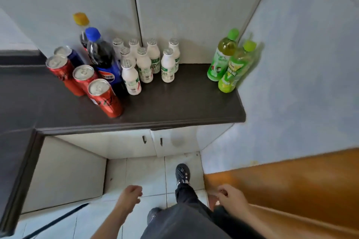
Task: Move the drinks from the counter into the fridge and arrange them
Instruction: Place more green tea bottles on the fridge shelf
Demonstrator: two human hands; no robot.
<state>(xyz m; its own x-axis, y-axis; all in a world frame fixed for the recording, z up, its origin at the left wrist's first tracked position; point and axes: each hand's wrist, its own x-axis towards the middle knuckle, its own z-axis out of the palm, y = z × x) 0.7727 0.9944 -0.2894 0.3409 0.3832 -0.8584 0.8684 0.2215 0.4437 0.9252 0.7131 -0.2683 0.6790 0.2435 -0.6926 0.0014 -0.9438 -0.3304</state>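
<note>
While the left hand (130, 195) and right hand (232, 199) hung loosely curled and empty below the dark counter (184, 99), its drinks (219, 62) stood packed; lifting the blue-capped plastic cola bottle (103, 60) might topple red aluminium cans (104, 99) or small white bottles (144, 66) beside it.

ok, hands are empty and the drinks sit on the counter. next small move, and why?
Probably raise the right hand to the front green bottle: it and the left hand hang low, holding nothing, and that bottle stands unblocked at the counter's right end.
</note>
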